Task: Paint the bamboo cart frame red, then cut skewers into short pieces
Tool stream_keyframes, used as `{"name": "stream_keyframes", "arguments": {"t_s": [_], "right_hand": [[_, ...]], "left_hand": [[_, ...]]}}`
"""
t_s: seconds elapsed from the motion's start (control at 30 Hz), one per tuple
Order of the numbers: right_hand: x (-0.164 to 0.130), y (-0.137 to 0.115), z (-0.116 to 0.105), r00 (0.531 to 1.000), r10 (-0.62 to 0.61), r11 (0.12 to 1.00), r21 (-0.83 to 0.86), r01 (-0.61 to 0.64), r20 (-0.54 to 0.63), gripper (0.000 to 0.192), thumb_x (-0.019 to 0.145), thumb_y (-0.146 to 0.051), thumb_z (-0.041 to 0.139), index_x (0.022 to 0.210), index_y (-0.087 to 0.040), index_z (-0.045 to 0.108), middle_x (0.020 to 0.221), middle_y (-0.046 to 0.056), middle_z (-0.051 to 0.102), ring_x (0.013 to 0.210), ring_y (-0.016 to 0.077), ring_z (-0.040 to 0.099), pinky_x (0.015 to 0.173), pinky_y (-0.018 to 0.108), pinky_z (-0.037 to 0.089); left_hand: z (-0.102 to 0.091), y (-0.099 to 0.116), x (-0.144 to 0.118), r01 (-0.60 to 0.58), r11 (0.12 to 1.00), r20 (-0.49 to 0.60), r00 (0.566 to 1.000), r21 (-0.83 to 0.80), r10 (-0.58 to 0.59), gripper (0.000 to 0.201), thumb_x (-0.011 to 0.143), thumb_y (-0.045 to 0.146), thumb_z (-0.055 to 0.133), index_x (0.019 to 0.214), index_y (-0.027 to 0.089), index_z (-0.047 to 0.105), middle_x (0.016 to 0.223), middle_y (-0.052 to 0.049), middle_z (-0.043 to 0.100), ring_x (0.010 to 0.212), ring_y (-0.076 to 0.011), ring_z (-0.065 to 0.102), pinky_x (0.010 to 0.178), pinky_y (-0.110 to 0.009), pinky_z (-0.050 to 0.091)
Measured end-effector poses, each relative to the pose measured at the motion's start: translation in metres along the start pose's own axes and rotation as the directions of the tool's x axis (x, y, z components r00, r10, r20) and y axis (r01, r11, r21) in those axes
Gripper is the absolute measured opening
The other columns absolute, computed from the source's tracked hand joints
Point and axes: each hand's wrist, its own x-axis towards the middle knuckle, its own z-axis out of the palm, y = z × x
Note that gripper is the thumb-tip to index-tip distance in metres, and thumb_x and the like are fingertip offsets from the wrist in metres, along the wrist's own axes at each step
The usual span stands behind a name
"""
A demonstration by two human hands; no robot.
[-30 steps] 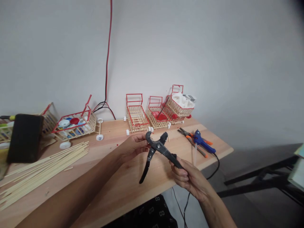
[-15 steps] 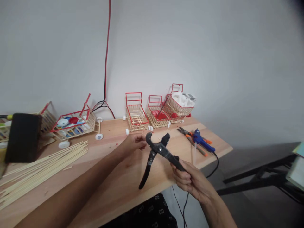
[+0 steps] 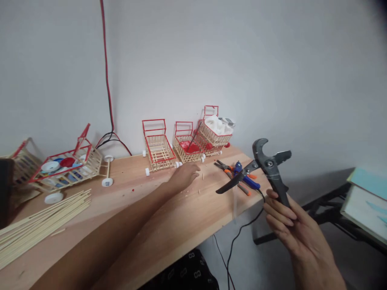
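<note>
Here's the right hand [image 3: 288,223], fingers wrapped round one handle of the black cutter [image 3: 275,176], held up near the surface's right edge, blades gaping, other handle splayed loose. And the left hand [image 3: 184,178]? Relaxed, fingers slightly bent, nothing visible in it, toward the surface's back edge, near the small red-rimmed cart [image 3: 188,151]. Watch that one-handled hold: a slip could send the cutter to the floor or onto the blue glue gun [image 3: 249,182]. A snag on its cord [image 3: 242,228], draped over the edge, might drag the gun off, too.
</note>
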Motion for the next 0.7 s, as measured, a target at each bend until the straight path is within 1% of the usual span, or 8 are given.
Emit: {"name": "stream_keyframes", "arguments": {"t_s": [0.07,0.13,0.17,0.23,0.33,0.43,0.5,0.7], "right_hand": [[0.002,-0.003,-0.004,1.000,0.012,1.000,0.000,-0.012,-0.004,0.022,0.075,-0.019,0.071,0.070,-0.020,0.049,0.050,-0.010,0.024,0.040,0.0029,0.013,0.032,0.010,0.030],[0.005,-0.005,-0.005,0.999,0.042,0.999,0.016,-0.041,-0.029,0.032,0.066,-0.016,0.078,0.065,-0.018,0.046,0.049,-0.011,0.024,0.040,0.0007,0.013,0.032,0.008,0.030],[0.006,-0.005,-0.005,0.997,0.058,0.998,0.030,-0.057,-0.049,0.035,0.063,-0.016,0.081,0.064,-0.017,0.046,0.049,-0.012,0.024,0.040,-0.0001,0.013,0.032,0.008,0.030],[0.006,-0.004,-0.003,0.994,0.067,0.996,0.061,-0.062,-0.087,0.035,0.062,-0.018,0.082,0.065,-0.016,0.048,0.050,-0.012,0.025,0.040,-0.0005,0.015,0.031,0.008,0.028],[0.006,0.000,-0.002,0.993,0.055,0.996,0.079,-0.047,-0.103,0.027,0.067,-0.019,0.079,0.073,-0.015,0.053,0.051,-0.012,0.024,0.040,0.0002,0.016,0.031,0.008,0.027],[0.008,0.002,-0.007,0.995,0.066,0.996,0.073,-0.060,-0.079,0.020,0.073,-0.017,0.073,0.078,-0.015,0.054,0.052,-0.012,0.021,0.040,0.0010,0.018,0.033,0.009,0.028],[0.011,0.004,-0.011,0.997,0.064,0.996,0.065,-0.060,-0.051,0.016,0.076,-0.016,0.070,0.080,-0.015,0.054,0.054,-0.012,0.020,0.040,0.0017,0.020,0.033,0.010,0.028],[0.022,0.012,-0.008,0.996,0.075,0.997,0.031,-0.076,0.040,0.011,0.081,-0.015,0.063,0.082,-0.016,0.052,0.054,-0.011,0.019,0.041,0.0024,0.020,0.033,0.010,0.025]], "left_hand": [[0.015,0.005,0.020,-0.038,0.995,0.074,0.997,0.097,0.031,0.028,0.088,0.024,0.056,0.113,0.011,0.060,0.121,-0.015,0.061,0.115,-0.0244,0.054,0.098,-0.037,0.042],[0.028,0.011,0.037,-0.068,0.979,0.169,0.985,0.191,0.036,0.031,0.088,0.030,0.056,0.114,0.012,0.058,0.120,-0.014,0.061,0.114,-0.0250,0.055,0.095,-0.037,0.044],[0.034,0.014,0.044,-0.073,0.974,0.194,0.980,0.212,0.031,0.031,0.087,0.032,0.057,0.111,0.012,0.059,0.116,-0.014,0.062,0.111,-0.0252,0.056,0.093,-0.037,0.045],[0.042,0.020,0.055,-0.063,0.968,0.211,0.977,0.241,0.011,0.030,0.087,0.034,0.056,0.105,0.010,0.061,0.110,-0.015,0.064,0.105,-0.0261,0.058,0.090,-0.037,0.046],[0.048,0.026,0.062,-0.032,0.959,0.189,0.982,0.283,-0.023,0.028,0.089,0.033,0.053,0.099,0.008,0.062,0.108,-0.017,0.062,0.102,-0.0282,0.058,0.087,-0.039,0.046],[0.047,0.026,0.056,-0.048,0.947,0.183,0.983,0.318,-0.012,0.020,0.091,0.020,0.045,0.097,0.010,0.061,0.104,-0.015,0.061,0.102,-0.0271,0.056,0.086,-0.039,0.045],[0.043,0.023,0.046,-0.090,0.940,0.199,0.980,0.330,0.024,0.021,0.091,0.011,0.039,0.097,0.011,0.060,0.101,-0.013,0.061,0.101,-0.0255,0.055,0.087,-0.038,0.044],[0.019,-0.003,-0.004,-0.196,0.913,0.239,0.964,0.359,0.113,0.020,0.093,0.011,0.037,0.092,0.012,0.057,0.096,-0.011,0.060,0.091,-0.0225,0.053,0.082,-0.035,0.043]]}}
